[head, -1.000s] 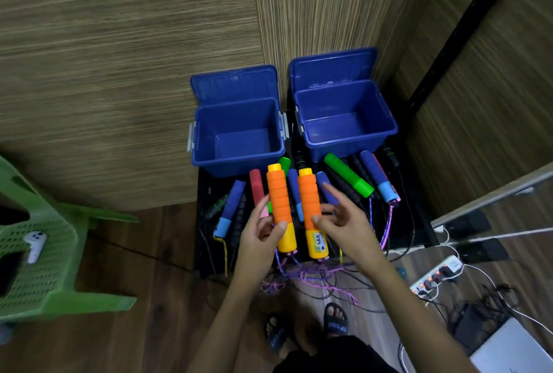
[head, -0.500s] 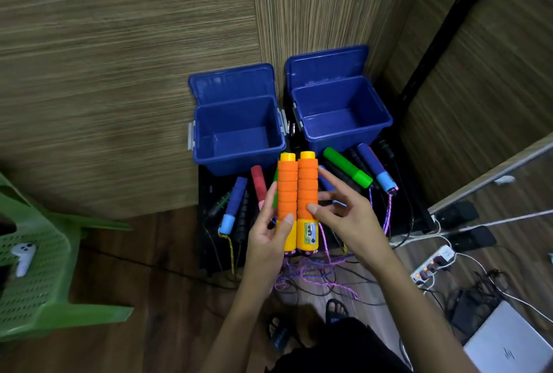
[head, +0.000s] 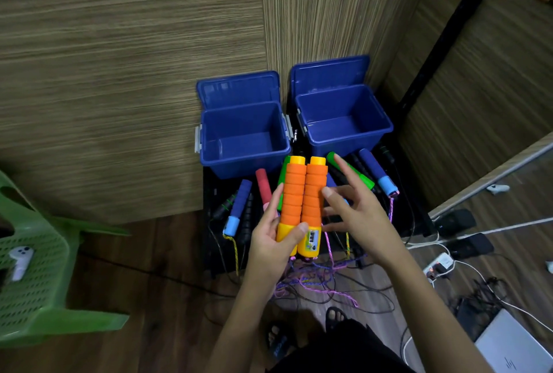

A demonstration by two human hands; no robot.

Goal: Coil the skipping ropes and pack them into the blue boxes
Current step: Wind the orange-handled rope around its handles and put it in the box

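Nearest: dark shorts and sandalled feet (head: pixel 335 314) on wooden floor (head: pixel 167 297); white laptop (head: pixel 514 351) and power strip (head: pixel 438 266) at right.

Tangle of purple braided cord (head: pixel 314 278) and black cords on floor below the hands.

Left hand (head: pixel 276 245): grip closed round pair of orange foam handles (head: pixel 302 202), thumb across the yellow lower ends, handles side by side, upright, touching one another, held up in front of the boxes.

Right hand (head: pixel 357 214): grip slack, fingers spread and straight, just beside the right-hand orange handle; contact cannot be told.

Black tabletop (head: pixel 414 214) beneath: blue handle with pale-blue cap (head: pixel 238 208) at left, red handle (head: pixel 263 187) beside it, green handle (head: pixel 356 172) and second blue handle (head: pixel 377 173) at right, black handles between.

Beyond: left blue box (head: pixel 244 139) and right blue box (head: pixel 342 121), side by side, lids raised against wood-grain wall (head: pixel 119 73), interiors showing only bare blue floor.

Far left: green plastic chair (head: pixel 36 276) with white controller (head: pixel 19 260) on the seat.
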